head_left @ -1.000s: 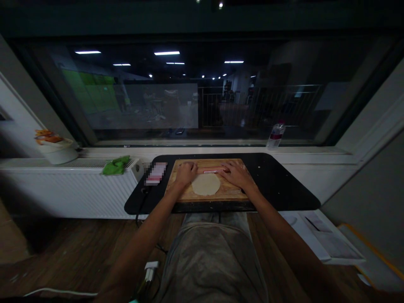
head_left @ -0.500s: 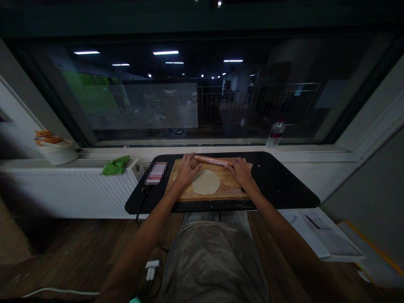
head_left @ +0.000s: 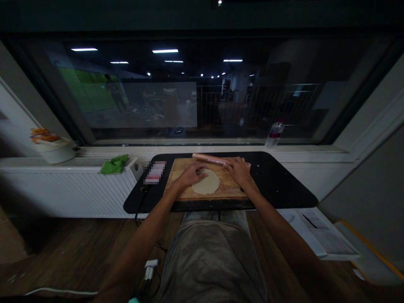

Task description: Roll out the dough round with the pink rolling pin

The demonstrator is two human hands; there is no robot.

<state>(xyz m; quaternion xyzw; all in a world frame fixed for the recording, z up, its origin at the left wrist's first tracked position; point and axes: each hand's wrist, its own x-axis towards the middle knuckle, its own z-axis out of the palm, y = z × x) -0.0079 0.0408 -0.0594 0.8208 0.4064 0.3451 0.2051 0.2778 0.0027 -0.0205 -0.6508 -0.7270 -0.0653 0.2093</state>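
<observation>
A flat round sheet of dough (head_left: 206, 183) lies on a wooden board (head_left: 226, 190). My left hand (head_left: 190, 173) is over the upper left edge of the dough, off the rolling pin. Its fingers are bent, with thumb and fingertips apart; whether it touches the dough is hard to see. Across the far side of the board lies a wooden rolling pin (head_left: 208, 158) with a pale printed label. My right hand (head_left: 239, 170) is closed over the pin's right end, hiding part of it.
The board rests on a black tabletop (head_left: 275, 182) by a window. A blurred-out phone (head_left: 155, 172) lies left of the board. A water bottle (head_left: 275, 134) stands on the sill. On the radiator (head_left: 91, 185) are a green cloth (head_left: 114, 164) and a white tub (head_left: 57, 150).
My left hand has let go of the rolling pin's left end and come back towards me onto the dough's edge. My right hand stays on the pin.
</observation>
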